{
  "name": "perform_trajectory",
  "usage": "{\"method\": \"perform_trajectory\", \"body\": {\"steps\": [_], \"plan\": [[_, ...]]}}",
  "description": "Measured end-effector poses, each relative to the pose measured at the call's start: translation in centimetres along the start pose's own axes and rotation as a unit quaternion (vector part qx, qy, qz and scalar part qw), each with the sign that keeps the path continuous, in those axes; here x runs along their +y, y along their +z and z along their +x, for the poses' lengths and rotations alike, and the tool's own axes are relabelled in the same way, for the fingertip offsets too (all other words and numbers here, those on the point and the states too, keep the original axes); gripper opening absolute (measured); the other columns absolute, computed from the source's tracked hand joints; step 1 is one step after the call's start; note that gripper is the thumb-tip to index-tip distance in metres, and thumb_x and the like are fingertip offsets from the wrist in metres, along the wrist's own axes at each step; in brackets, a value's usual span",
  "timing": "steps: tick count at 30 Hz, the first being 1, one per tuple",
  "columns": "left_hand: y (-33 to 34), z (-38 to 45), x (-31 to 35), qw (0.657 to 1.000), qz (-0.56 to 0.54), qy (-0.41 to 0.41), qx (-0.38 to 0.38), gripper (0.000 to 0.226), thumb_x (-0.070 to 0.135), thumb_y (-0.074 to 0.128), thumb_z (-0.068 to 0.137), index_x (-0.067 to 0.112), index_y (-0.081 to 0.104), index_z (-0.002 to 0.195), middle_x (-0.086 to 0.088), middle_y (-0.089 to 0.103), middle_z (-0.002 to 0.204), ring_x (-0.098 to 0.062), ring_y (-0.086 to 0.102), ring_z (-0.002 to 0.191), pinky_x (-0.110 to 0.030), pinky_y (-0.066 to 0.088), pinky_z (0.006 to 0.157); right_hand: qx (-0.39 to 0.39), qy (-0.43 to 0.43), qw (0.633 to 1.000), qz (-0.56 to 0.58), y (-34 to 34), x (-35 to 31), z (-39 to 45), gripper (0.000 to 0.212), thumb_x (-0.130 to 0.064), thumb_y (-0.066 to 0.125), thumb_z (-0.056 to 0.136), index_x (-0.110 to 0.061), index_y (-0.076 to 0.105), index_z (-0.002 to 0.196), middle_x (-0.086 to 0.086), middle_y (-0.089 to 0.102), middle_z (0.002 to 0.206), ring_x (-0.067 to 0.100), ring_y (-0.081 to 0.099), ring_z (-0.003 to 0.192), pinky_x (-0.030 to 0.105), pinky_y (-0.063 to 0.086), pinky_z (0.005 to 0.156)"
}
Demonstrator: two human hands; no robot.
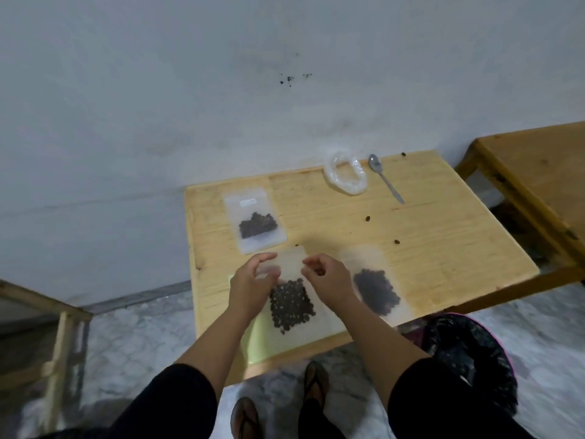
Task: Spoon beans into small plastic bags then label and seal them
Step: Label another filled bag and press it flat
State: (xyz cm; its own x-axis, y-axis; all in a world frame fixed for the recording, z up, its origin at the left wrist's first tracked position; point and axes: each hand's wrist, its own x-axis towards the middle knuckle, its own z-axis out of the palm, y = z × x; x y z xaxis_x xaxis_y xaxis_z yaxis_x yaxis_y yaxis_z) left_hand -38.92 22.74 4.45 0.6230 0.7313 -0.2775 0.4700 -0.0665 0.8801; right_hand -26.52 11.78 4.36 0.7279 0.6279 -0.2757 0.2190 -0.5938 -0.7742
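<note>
Three small clear bags with dark beans lie on a wooden table (427, 236). The middle bag (292, 304) is at the front, and both hands are at its top edge. My left hand (251, 278) pinches the top left part of that bag. My right hand (327, 275) is curled at the top right, with a dark bean between its fingertips. A second bag (378, 288) lies right of it. A third bag (254, 221), with a white label, lies further back on the left. A metal spoon (384, 177) rests at the back right.
A crumpled clear plastic bag (345, 174) lies beside the spoon. Loose beans (368, 218) are scattered on the tabletop. A pale green sheet (256, 340) lies under the middle bag. A black-lined bin (468, 353) stands at the right, a second wooden table (535, 166) beyond it.
</note>
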Motion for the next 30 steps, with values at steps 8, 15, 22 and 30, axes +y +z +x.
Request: {"method": "perform_trajectory", "body": {"steps": [8, 15, 22, 30], "plan": [[-5.7, -3.2, -3.6, 0.991, -0.108, -0.043, 0.07, 0.019, 0.01, 0.061, 0.09, 0.016, 0.062, 0.108, 0.015, 0.06, 0.076, 0.023, 0.056, 0.062, -0.001, 0.04, 0.054, 0.012, -0.02, 0.986, -0.164, 5.7, -0.2, -0.3, 0.015, -0.015, 0.053, 0.089, -0.007, 0.059, 0.099, 0.013, 0.062, 0.096, 0.026, 0.056, 0.089, 0.026, 0.035, 0.068], [-7.1, -3.7, -5.6, 0.99, -0.096, -0.06, 0.08, 0.017, 0.019, 0.064, 0.088, 0.026, 0.064, 0.104, 0.016, 0.06, 0.085, 0.021, 0.054, 0.062, 0.0, 0.041, 0.056, 0.075, -0.028, 0.982, -0.169, 6.6, -0.8, -0.1, 0.012, -0.004, 0.055, 0.086, -0.009, 0.052, 0.076, 0.01, 0.057, 0.076, 0.027, 0.055, 0.076, 0.028, 0.034, 0.061], [-7.2, -3.4, -4.9, 0.989, -0.102, -0.068, 0.08, 0.021, 0.017, 0.063, 0.089, 0.029, 0.063, 0.106, 0.012, 0.06, 0.086, 0.015, 0.057, 0.057, -0.002, 0.042, 0.052, 0.108, -0.043, 0.992, -0.041, 5.6, -4.1, -1.2, 0.005, -0.011, 0.06, 0.086, -0.006, 0.061, 0.087, 0.005, 0.064, 0.082, 0.015, 0.054, 0.073, 0.019, 0.036, 0.064], [-6.8, -2.8, -2.3, 0.995, -0.083, 0.006, 0.054, 0.028, 0.013, 0.063, 0.087, 0.03, 0.062, 0.109, 0.008, 0.06, 0.109, -0.005, 0.057, 0.098, -0.016, 0.046, 0.077, 0.031, -0.159, 0.983, -0.087, 5.6, -7.9, -2.8, 0.015, -0.007, 0.063, 0.079, -0.018, 0.056, 0.071, -0.006, 0.055, 0.068, 0.001, 0.045, 0.058, 0.009, 0.032, 0.057]]}}
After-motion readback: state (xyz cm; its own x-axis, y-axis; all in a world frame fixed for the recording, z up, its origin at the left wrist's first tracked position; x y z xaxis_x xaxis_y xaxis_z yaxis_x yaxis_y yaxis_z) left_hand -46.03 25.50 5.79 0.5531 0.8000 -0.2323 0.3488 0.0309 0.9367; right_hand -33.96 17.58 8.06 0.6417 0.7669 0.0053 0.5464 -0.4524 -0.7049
